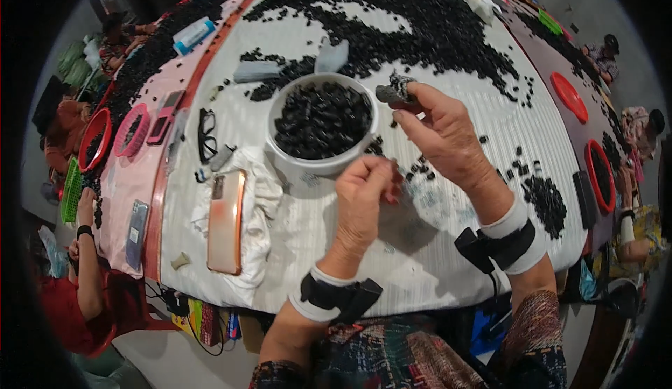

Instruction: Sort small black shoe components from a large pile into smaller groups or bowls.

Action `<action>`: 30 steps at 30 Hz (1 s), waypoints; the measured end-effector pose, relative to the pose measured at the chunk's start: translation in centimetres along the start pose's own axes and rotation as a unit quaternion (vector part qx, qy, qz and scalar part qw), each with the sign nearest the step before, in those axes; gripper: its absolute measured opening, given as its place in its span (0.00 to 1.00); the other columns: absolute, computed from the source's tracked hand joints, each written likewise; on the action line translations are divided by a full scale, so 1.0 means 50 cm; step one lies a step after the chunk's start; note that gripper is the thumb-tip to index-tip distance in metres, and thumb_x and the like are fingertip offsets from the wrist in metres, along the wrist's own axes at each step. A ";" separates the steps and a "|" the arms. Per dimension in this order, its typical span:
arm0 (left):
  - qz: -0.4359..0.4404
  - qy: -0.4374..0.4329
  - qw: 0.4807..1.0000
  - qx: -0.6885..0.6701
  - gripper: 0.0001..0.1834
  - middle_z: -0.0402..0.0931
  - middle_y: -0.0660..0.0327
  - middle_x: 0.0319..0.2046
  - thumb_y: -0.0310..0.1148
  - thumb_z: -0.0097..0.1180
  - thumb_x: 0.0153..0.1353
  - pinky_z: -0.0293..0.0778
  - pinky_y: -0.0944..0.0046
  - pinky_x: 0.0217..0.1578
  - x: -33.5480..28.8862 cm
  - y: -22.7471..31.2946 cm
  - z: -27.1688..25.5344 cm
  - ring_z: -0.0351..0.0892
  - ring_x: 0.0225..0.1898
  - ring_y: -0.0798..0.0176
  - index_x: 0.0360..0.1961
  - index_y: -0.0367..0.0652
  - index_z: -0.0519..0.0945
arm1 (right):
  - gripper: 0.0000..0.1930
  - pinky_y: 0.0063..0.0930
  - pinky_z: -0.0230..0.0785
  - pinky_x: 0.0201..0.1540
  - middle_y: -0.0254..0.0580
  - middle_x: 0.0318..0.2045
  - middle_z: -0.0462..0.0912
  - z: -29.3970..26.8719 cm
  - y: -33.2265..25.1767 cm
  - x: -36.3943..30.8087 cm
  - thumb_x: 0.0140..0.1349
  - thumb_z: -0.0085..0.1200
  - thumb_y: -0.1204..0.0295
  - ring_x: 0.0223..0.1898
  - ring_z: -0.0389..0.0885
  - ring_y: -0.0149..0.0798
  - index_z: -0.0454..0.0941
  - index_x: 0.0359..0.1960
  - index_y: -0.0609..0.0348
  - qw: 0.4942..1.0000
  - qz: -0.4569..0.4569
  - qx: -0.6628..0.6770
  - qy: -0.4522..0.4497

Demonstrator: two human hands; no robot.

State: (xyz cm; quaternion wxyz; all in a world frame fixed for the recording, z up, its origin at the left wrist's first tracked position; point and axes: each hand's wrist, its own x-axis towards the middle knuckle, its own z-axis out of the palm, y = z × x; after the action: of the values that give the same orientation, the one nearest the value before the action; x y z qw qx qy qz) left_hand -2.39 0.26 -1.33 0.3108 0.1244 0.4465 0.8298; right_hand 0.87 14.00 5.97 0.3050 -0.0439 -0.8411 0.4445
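Observation:
A round white bowl (323, 166) heaped with glossy black pieces (322, 119) stands in front of me. My left hand (362, 196) is by its near right rim, thumb and fingers pressed together; whatever is between them is hidden. To the right of the bowl, my right hand (448, 129) is raised, its thumb a little apart from the index finger. A dark grey rough cover (394, 94) sits over that fingertip, and nothing shows clearly in the grip. Small loose black pieces (420, 170) lie on the pale tabletop (448, 256) below the hands.
A broad spread of black pieces (413, 11) covers the far table, with a smaller pile (544, 203) at right. Left are a phone (225, 221) on white cloth (255, 249), eyeglasses (206, 136) and grey cloth strips (257, 71). Other people sit along both sides with coloured baskets (131, 130).

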 end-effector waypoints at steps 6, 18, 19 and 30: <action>0.012 -0.002 0.999 -0.040 0.09 0.76 0.60 0.25 0.33 0.55 0.60 0.69 0.73 0.21 0.006 0.012 -0.001 0.72 0.22 0.72 0.32 0.37 0.77 | 0.06 0.28 0.68 0.29 0.48 0.25 0.76 -0.073 0.025 -0.111 0.54 0.53 0.77 0.26 0.77 0.38 0.72 0.32 0.68 0.994 0.051 -0.090 -0.041; 0.020 0.040 0.999 -0.005 0.06 0.75 0.64 0.25 0.34 0.55 0.61 0.70 0.69 0.23 -0.017 0.063 -0.007 0.72 0.24 0.71 0.32 0.43 0.76 | 0.13 0.36 0.70 0.42 0.42 0.36 0.74 -0.021 0.076 -0.165 0.47 0.53 0.79 0.41 0.72 0.48 0.74 0.38 0.58 0.947 -0.104 -0.288 -0.096; 0.010 0.044 0.999 0.008 0.06 0.74 0.64 0.25 0.34 0.55 0.61 0.70 0.69 0.23 -0.020 0.063 -0.011 0.72 0.24 0.71 0.32 0.43 0.76 | 0.13 0.36 0.70 0.41 0.42 0.35 0.75 -0.020 0.082 -0.162 0.48 0.53 0.78 0.40 0.72 0.47 0.74 0.38 0.57 0.937 -0.107 -0.315 -0.106; -0.069 0.062 0.995 0.030 0.08 0.78 0.63 0.27 0.34 0.57 0.60 0.70 0.76 0.19 -0.058 0.015 -0.045 0.73 0.22 0.75 0.35 0.40 0.76 | 0.12 0.37 0.70 0.39 0.42 0.33 0.74 0.009 0.062 -0.154 0.46 0.52 0.79 0.37 0.73 0.48 0.74 0.35 0.58 0.935 -0.168 -0.275 -0.145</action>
State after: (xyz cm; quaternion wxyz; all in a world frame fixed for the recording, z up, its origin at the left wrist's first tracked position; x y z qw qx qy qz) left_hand -1.52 -3.34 -1.79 0.3346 0.0508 0.4972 0.7989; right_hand 6.26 12.90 -0.28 0.2258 0.0806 -0.9608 0.1396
